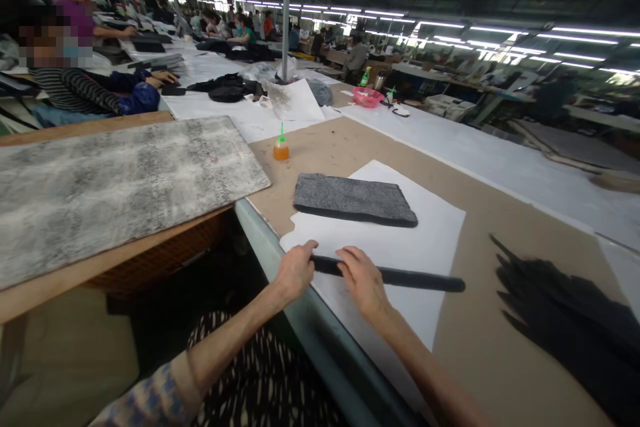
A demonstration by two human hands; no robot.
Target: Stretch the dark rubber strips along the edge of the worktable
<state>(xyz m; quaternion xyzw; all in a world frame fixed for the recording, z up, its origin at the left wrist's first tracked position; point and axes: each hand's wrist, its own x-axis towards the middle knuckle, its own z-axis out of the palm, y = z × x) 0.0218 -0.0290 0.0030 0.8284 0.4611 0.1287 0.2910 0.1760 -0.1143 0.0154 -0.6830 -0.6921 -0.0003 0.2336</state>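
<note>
- my left hand (296, 271) pinches the left end of the black strip (423, 279).
- my right hand (367, 283) pinches the strip too, just beside my left.
- the strip lies on the white paper (425, 213), nearer to me than the gray pad (355, 201), and its right end pokes past onto the brown table (465, 333).
- i think the step now is working the left end with my fingers.
- next, i guess, calls for a soft pinch, so nothing twists.
</note>
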